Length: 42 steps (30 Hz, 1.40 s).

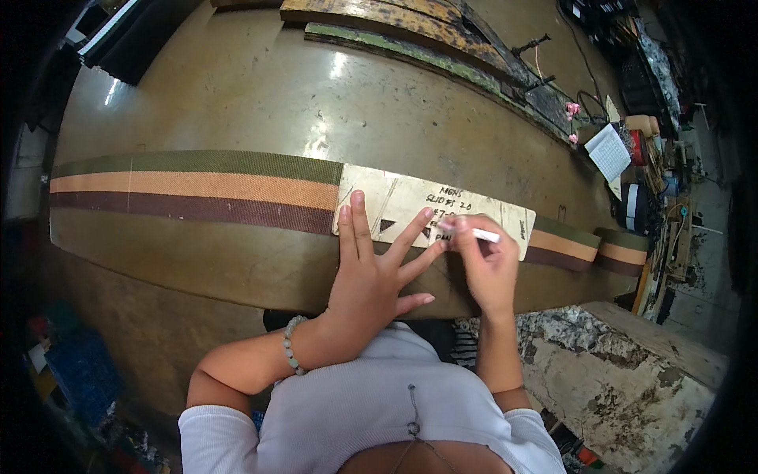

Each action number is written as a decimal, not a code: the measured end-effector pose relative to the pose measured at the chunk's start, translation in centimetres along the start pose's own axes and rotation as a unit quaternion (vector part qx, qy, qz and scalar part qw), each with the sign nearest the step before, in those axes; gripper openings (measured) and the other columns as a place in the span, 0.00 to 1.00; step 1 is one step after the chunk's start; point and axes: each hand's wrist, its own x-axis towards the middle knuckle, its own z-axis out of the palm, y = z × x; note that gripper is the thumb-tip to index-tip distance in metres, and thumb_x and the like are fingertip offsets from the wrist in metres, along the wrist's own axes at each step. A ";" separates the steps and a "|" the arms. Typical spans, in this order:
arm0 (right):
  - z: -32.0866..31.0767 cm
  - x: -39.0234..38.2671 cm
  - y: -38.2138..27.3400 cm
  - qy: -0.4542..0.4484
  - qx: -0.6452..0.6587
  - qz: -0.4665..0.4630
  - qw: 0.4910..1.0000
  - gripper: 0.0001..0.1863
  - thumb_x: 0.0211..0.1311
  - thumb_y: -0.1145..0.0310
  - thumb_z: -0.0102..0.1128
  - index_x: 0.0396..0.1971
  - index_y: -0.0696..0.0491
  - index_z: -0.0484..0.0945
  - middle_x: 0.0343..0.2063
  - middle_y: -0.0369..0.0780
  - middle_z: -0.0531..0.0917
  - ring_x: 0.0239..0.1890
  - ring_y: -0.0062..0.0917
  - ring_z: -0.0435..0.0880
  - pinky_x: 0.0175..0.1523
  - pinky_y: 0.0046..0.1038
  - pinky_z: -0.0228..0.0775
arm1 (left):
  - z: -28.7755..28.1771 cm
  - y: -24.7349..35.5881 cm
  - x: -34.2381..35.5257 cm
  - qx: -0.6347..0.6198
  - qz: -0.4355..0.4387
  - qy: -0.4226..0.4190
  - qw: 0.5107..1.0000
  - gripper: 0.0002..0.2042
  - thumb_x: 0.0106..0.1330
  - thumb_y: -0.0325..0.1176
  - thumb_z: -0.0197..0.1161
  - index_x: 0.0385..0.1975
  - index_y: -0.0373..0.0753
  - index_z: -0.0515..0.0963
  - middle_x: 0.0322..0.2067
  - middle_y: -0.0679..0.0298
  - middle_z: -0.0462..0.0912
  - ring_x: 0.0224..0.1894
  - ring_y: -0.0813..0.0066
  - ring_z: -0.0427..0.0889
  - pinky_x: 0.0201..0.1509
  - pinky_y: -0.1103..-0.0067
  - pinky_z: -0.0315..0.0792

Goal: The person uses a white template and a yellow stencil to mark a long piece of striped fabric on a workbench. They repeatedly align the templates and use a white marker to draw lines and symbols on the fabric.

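Note:
A pale card template (371,189) with handwriting and triangular cutouts lies across a woven strap (197,189) striped olive, tan and dark brown. My left hand (371,276), a bead bracelet at its wrist, has its fingers spread over the template, some fingertips pressing on it. My right hand (488,272) is closed round a slim white marking stick (486,235), held low over the template beside my left fingertips. The stick's tip is at the triangular cutout near those fingers; whether it touches the strap I cannot tell.
The strap lies along a worn brown table (197,118), its right end looping back. Long wooden boards with metal fittings (379,20) lie at the back. Papers (608,154) and assorted items crowd the right edge. A weathered block (608,371) stands at lower right, a blue plastic object (83,371) at lower left.

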 end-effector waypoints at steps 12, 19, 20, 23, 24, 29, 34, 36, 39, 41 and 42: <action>4.3 0.8 -1.4 -0.110 -0.159 -0.154 0.969 0.10 0.57 0.73 0.72 0.25 0.57 0.77 0.20 0.40 0.80 0.20 0.17 0.76 0.27 0.22 0.68 | 0.9 0.2 -0.2 0.026 -0.031 -0.022 0.999 0.42 0.55 0.69 0.59 0.66 0.46 0.72 0.64 0.51 0.68 0.70 0.13 0.45 0.72 0.33 0.44; 2.1 1.9 -1.4 -0.154 -0.062 -0.063 0.984 0.10 0.59 0.72 0.72 0.24 0.56 0.79 0.23 0.36 0.83 0.26 0.15 0.80 0.31 0.23 0.72 | 0.0 -0.1 -0.2 0.000 -0.012 -0.039 0.999 0.37 0.58 0.67 0.59 0.67 0.60 0.71 0.70 0.56 0.63 0.70 0.13 0.45 0.72 0.33 0.44; 1.6 1.9 -1.0 -0.083 -0.001 -0.052 0.995 0.08 0.60 0.73 0.72 0.27 0.56 0.80 0.26 0.34 0.84 0.29 0.14 0.82 0.33 0.21 0.74 | -0.2 -0.1 -0.1 0.000 -0.003 -0.041 0.999 0.38 0.57 0.67 0.62 0.69 0.62 0.68 0.75 0.62 0.57 0.70 0.13 0.44 0.70 0.32 0.46; -1.1 0.7 0.8 0.086 0.084 -0.113 0.986 0.09 0.58 0.78 0.73 0.30 0.58 0.77 0.27 0.36 0.83 0.31 0.16 0.80 0.41 0.21 0.76 | -0.6 0.1 0.1 0.005 -0.002 -0.022 1.000 0.37 0.56 0.67 0.63 0.68 0.66 0.68 0.76 0.67 0.53 0.70 0.13 0.44 0.70 0.33 0.48; -2.0 0.3 1.6 0.105 0.064 -0.147 0.981 0.10 0.56 0.80 0.71 0.28 0.56 0.75 0.24 0.36 0.81 0.31 0.18 0.80 0.50 0.28 0.79 | -0.7 0.2 0.2 0.029 -0.005 -0.045 0.999 0.36 0.58 0.68 0.59 0.69 0.71 0.66 0.78 0.70 0.49 0.69 0.15 0.48 0.70 0.34 0.49; -5.0 -2.2 5.0 0.027 -0.059 -0.290 0.955 0.11 0.49 0.84 0.69 0.23 0.55 0.74 0.19 0.38 0.79 0.23 0.24 0.80 0.56 0.44 0.79 | -1.2 0.5 0.6 0.043 -0.006 -0.053 0.998 0.36 0.56 0.66 0.64 0.68 0.69 0.69 0.77 0.69 0.53 0.68 0.14 0.48 0.70 0.34 0.49; -5.3 -2.6 5.4 0.023 -0.129 -0.313 0.941 0.10 0.47 0.85 0.70 0.23 0.55 0.77 0.18 0.39 0.77 0.22 0.30 0.80 0.53 0.42 0.82 | -1.3 0.7 0.6 0.068 -0.010 -0.072 0.995 0.36 0.57 0.66 0.63 0.68 0.68 0.70 0.76 0.69 0.54 0.69 0.15 0.46 0.70 0.34 0.48; -5.1 -2.3 5.2 0.021 -0.130 -0.326 0.936 0.10 0.47 0.84 0.70 0.23 0.55 0.77 0.18 0.39 0.77 0.22 0.30 0.80 0.52 0.40 0.82 | -1.3 0.7 0.6 0.078 -0.009 -0.073 0.994 0.35 0.57 0.66 0.63 0.68 0.68 0.70 0.76 0.68 0.54 0.69 0.16 0.46 0.71 0.35 0.47; -5.2 -2.1 5.1 -0.002 -0.149 -0.344 0.927 0.10 0.47 0.83 0.70 0.22 0.55 0.77 0.18 0.39 0.77 0.23 0.29 0.80 0.50 0.38 0.82 | -1.2 0.8 0.6 0.086 -0.008 -0.072 0.994 0.35 0.58 0.67 0.62 0.68 0.69 0.70 0.76 0.68 0.54 0.70 0.16 0.45 0.71 0.35 0.46; -5.7 -2.1 5.1 -0.011 -0.129 -0.321 0.938 0.10 0.48 0.83 0.70 0.22 0.55 0.77 0.18 0.39 0.77 0.23 0.29 0.80 0.50 0.37 0.83 | -1.2 0.7 0.6 0.091 -0.005 -0.074 0.993 0.35 0.58 0.66 0.62 0.68 0.69 0.70 0.76 0.68 0.54 0.70 0.17 0.44 0.72 0.35 0.45; -6.1 -2.2 5.2 -0.009 -0.101 -0.291 0.951 0.10 0.48 0.83 0.70 0.22 0.55 0.76 0.18 0.39 0.77 0.23 0.29 0.80 0.50 0.37 0.83 | -1.1 0.7 0.6 0.094 -0.002 -0.074 0.993 0.35 0.58 0.66 0.62 0.68 0.68 0.70 0.77 0.68 0.54 0.71 0.17 0.43 0.72 0.35 0.44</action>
